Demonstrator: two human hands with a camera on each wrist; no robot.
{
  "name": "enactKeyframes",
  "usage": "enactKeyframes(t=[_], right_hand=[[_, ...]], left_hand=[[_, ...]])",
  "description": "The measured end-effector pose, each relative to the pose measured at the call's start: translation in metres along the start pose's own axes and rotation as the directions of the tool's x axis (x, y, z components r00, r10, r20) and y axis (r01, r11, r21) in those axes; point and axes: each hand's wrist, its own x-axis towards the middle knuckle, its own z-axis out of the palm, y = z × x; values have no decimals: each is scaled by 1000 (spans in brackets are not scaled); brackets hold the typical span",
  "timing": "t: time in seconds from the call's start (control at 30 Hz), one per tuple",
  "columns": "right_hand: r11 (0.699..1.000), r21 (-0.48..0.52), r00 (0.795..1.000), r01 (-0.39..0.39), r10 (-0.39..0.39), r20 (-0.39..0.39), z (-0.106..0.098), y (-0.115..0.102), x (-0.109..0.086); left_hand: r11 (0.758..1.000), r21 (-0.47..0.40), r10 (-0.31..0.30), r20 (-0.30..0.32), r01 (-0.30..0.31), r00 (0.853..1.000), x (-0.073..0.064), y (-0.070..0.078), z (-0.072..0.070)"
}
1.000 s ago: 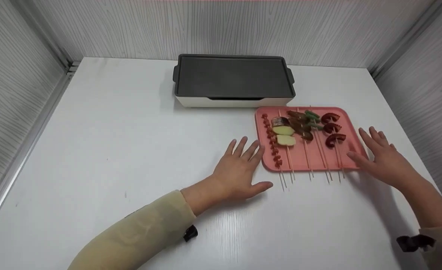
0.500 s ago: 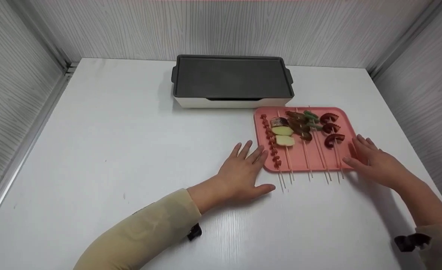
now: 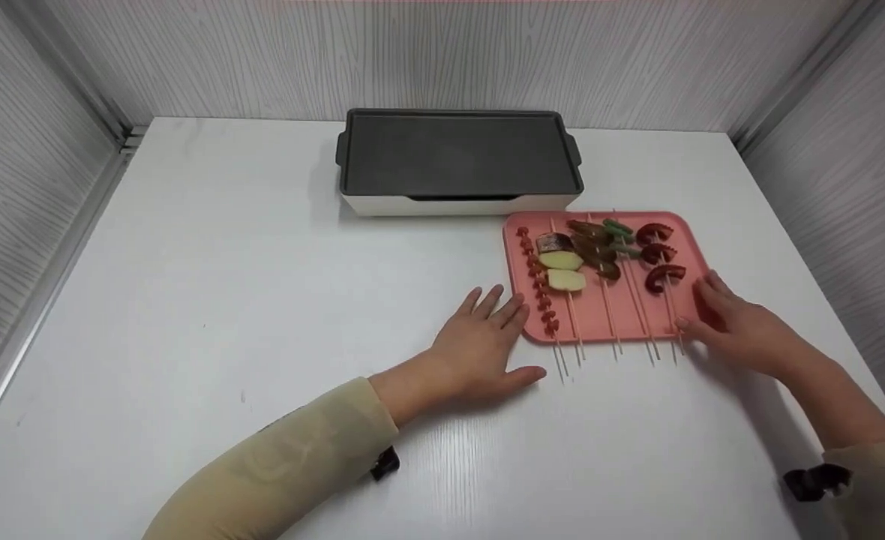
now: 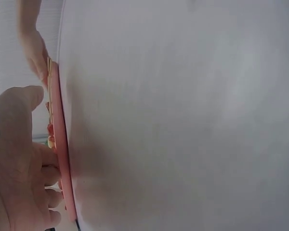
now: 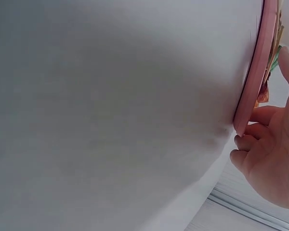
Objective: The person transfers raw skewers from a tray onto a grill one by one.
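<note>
A pink tray lies on the white table, holding several skewers. Among them are a skewer of small red pieces, one with pale slices, one with brown pieces, one with green pieces and one with dark red curled pieces. My left hand is spread at the tray's left edge, its fingertips at the rim. At the right edge is my right hand, fingers lightly bent against the rim and thumb near the front right corner. Part of its fingers is hidden in the head view.
Behind the tray stands a dark flat grill plate on a white base, close to the tray's back left corner. Skewer sticks overhang the tray's front rim. Grey wood-patterned walls enclose the table on the back and sides.
My right hand has moved left, from just beside the tray to its right rim. My left hand has shifted slightly and stays at the left rim. The tray has not visibly moved on the table.
</note>
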Motion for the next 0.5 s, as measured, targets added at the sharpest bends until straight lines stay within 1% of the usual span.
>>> enactKeyframes(t=[0.3, 0.5], right_hand=[[1000, -11, 1000, 1, -1, -14, 6, -8, -1], [1000, -23, 999, 6, -7, -34, 11, -18, -1]], left_hand=[[1000, -19, -3, -1, 3, 1000, -3, -7, -2], [998, -56, 3, -9, -3, 1000, -11, -15, -3]])
